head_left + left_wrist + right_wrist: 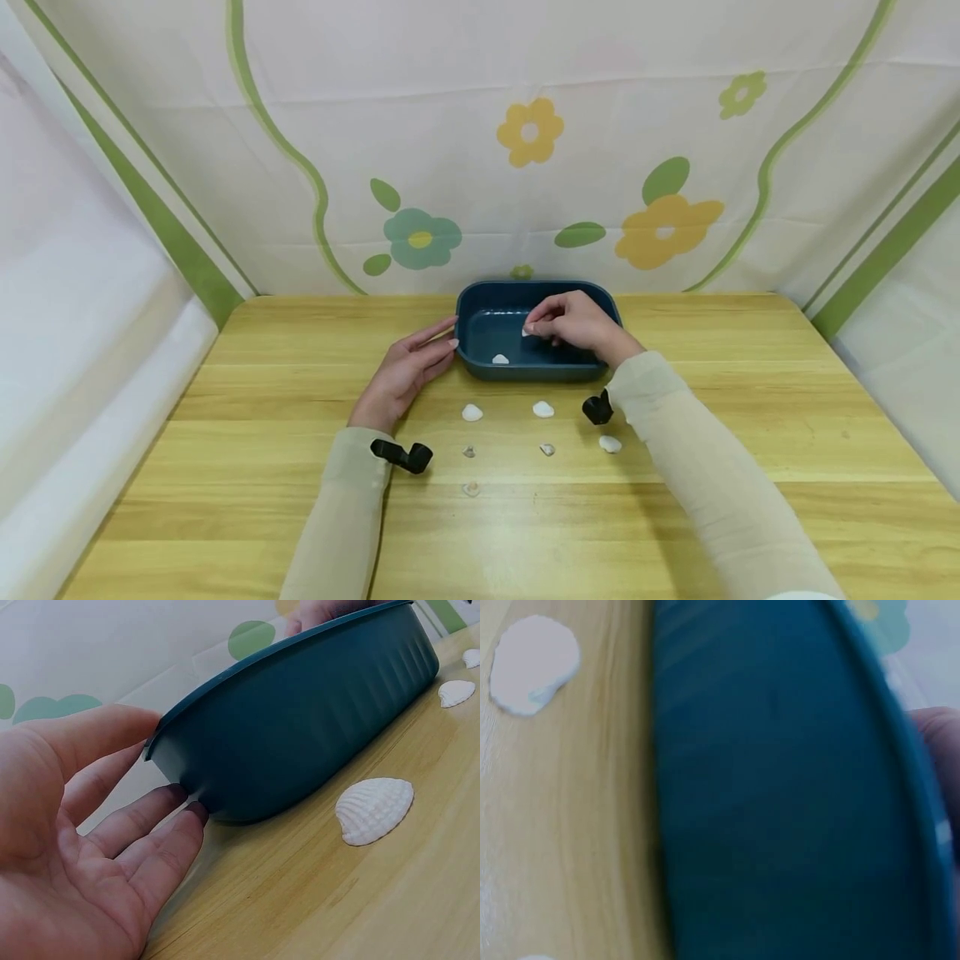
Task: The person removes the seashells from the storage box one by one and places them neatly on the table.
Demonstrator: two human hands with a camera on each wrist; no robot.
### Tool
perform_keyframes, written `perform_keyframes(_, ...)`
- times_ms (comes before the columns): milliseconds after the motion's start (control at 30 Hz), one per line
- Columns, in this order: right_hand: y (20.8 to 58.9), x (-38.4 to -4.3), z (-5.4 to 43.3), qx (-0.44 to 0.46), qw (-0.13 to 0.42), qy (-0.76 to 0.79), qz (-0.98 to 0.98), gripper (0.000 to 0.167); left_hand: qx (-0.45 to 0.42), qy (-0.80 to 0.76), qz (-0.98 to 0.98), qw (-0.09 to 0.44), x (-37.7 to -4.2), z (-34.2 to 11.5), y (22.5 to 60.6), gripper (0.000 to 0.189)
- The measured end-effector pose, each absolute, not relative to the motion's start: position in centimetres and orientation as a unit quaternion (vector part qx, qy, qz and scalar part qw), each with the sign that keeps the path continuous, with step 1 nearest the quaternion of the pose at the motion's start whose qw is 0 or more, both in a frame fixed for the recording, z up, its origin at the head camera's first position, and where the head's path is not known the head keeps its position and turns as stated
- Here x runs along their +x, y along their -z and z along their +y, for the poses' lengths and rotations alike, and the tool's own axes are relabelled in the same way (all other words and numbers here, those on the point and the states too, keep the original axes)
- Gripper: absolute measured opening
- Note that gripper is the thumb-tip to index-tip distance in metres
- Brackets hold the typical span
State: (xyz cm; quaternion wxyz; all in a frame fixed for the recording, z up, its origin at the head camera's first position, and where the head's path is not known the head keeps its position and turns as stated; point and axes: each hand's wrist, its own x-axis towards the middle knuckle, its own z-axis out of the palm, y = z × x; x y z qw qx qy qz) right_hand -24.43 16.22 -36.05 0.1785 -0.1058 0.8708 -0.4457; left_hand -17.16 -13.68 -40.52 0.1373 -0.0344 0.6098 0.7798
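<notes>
A dark teal rectangular basin (536, 373) stands on the wooden table near its back edge. My right hand (573, 321) is over the basin and pinches a small white seashell (526, 332) between thumb and fingers. One more white shell (500, 359) lies inside at the front left. My left hand (408, 367) touches the basin's left end with fairly straight fingers; in the left wrist view its fingertips (177, 792) meet the outer wall and the thumb lies at the rim. In the right wrist view the basin's wall hides most of the right hand.
In front of the basin lie white shells, one at left (472, 412), one mid-row (543, 409) and one at right (610, 444). Closer in are small brownish shells (469, 452), (547, 449) and a pale one (471, 489). A flowered curtain (480, 167) hangs behind the table.
</notes>
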Motion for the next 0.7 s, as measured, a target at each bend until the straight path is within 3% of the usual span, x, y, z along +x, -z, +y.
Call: perform_keyframes(700, 31.8, -20.4, 17.0, -0.101, 0.123, 0.524, 0.837, 0.026, -0.03, -0.782, 0.606, 0.14, -17.2, -13.8, 40.7, 0.052)
